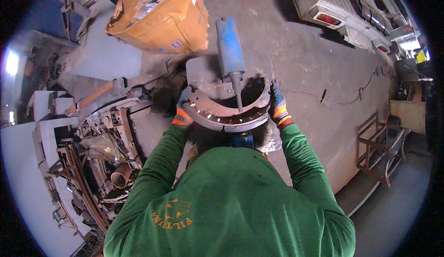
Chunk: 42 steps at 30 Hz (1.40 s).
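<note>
I see a green, long-sleeved cloth shirt [240,197] with creased sleeves [307,157], a rounded orange printed emblem [172,213] on its left front, and blue-grey fabric work gloves [279,102] with orange bands near the wrists.

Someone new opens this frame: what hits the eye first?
Likely the green shirt filling the lower middle, then the blue cylinder above centre, its thin rod angling down over the work. Just below, the gloved left hand and right hand hold opposite ends of a perforated metal arc. An open cardboard box stands out at upper left.
</note>
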Tool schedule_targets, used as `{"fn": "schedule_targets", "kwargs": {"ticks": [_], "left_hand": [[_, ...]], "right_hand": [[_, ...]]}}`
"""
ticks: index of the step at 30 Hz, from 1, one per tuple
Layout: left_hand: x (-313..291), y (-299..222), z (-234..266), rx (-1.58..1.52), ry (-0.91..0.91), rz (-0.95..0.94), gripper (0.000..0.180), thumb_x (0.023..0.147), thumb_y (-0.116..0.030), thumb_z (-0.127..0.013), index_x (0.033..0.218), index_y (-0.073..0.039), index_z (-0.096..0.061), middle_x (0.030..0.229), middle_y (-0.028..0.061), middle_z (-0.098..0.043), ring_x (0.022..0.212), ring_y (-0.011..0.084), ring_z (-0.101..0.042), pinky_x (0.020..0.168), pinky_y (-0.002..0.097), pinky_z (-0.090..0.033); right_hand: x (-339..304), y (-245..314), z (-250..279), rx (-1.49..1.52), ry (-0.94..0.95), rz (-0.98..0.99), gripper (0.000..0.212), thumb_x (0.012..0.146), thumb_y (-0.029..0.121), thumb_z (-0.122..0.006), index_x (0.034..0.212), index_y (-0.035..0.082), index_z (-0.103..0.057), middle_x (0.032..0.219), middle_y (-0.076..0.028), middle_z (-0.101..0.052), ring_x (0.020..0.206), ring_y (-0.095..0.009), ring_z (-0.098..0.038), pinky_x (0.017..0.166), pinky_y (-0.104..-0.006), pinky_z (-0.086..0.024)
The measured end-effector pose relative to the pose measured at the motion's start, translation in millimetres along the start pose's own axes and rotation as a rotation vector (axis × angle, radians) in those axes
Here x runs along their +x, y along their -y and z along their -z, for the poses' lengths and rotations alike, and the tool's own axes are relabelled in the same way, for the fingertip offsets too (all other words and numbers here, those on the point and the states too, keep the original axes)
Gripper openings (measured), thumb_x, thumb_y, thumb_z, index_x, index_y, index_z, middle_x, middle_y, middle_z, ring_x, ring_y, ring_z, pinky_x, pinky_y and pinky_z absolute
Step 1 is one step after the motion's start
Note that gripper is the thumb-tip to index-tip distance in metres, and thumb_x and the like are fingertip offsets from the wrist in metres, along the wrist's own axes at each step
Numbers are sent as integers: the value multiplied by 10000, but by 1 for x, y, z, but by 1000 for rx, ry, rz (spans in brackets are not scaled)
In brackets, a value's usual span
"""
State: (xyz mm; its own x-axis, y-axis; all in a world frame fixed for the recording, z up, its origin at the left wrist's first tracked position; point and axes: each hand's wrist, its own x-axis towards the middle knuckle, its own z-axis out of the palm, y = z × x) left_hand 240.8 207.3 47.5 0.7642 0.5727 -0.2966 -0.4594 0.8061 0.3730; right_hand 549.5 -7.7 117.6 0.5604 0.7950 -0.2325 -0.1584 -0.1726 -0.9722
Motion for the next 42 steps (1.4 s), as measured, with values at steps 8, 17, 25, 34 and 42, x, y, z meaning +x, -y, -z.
{"fn": "schedule_targets", "kwargs": {"ticks": [8, 17, 25, 34, 42], "left_hand": [[1, 1, -1, 72, -54, -9, 371, 947, -321, -375, 1269, -142, -406, 1206, 73, -498, 1086, 245, -497, 908, 411, -444], [-3, 0, -39, 407, -202, -20, 393, 915, -370, -421, 1221, -124, -444, 1213, 94, -505, 1054, 243, -519, 863, 428, -455], [8, -3, -17, 96, -24, 102, 348, 928, -293, -420, 1235, -128, -430, 1225, 78, -489, 1072, 240, -507, 853, 443, -463], [3, -4, -11, -63, 212, 82, 410, 936, -296, -396, 1314, -141, -357, 1266, 87, -450, 1152, 268, -462, 946, 447, -428], [5, -2, -3, -208, 328, 102, 401, 942, -342, -368, 1279, -126, -405, 1228, 85, -484, 1112, 281, -484, 933, 480, -423]], "right_hand": [[1, 22, -14, 363, -188, -349, 554, 928, 414, -422, 1372, 85, -373, 1348, -4, -423, 1124, -156, -417, 1000, -275, -271], [-1, 10, -10, 395, -255, -372, 612, 908, 456, -451, 1376, 72, -357, 1379, -8, -390, 1184, -154, -387, 1026, -275, -252], [-4, -1, -7, 274, -271, -256, 685, 807, 571, -557, 1204, 13, -533, 1088, -77, -538, 960, -169, -481, 823, -306, -402], [1, 16, -15, 305, -287, -401, 578, 905, 451, -426, 1348, 80, -395, 1281, -30, -452, 1063, -158, -444, 944, -272, -308], [5, 0, -19, 154, -296, -74, 614, 862, 538, -493, 1244, 58, -528, 1051, -53, -554, 889, -138, -454, 783, -244, -359]]}}
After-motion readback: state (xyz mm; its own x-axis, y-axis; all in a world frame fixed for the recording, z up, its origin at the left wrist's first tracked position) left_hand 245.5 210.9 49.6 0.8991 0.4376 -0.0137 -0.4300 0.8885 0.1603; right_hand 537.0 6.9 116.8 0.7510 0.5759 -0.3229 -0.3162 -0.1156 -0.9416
